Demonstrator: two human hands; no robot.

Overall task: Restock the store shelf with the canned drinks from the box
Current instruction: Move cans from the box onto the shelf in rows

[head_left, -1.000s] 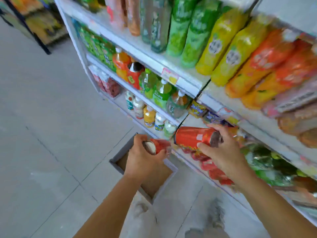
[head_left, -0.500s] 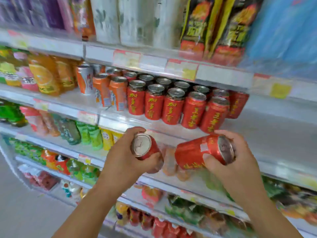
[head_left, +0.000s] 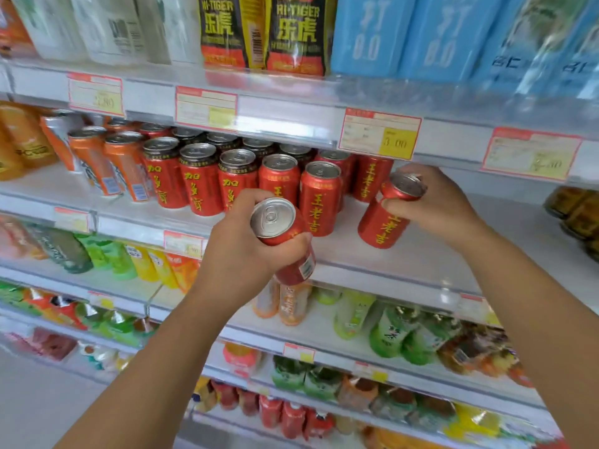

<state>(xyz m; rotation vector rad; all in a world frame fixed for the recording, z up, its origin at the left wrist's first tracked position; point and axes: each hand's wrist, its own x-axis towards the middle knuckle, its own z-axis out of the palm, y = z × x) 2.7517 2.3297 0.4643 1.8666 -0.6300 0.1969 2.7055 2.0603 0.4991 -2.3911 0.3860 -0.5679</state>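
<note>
Two clamped grips: right hand (head_left: 434, 202) tilts right can (head_left: 384, 222) at the shelf (head_left: 421, 257) (left hand (head_left: 240, 257) grips left can (head_left: 285, 241)); released crooked, it could topple neighbouring cans (head_left: 319, 197).

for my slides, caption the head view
Right hand holds a tilted red can at the shelf; left hand grips a second can

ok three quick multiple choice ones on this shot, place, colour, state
1. Where is the right-hand can? A on the floor B at the shelf, right of the red can row C in a trolley
2. What colour are both held cans? A red B green C blue
3. How is the left-hand can? A standing on the shelf B crushed C gripped, tilted, off the shelf
B: it tilts beside the row. A: both bodies are red. C: the left hand grips it before the shelf edge.
</note>
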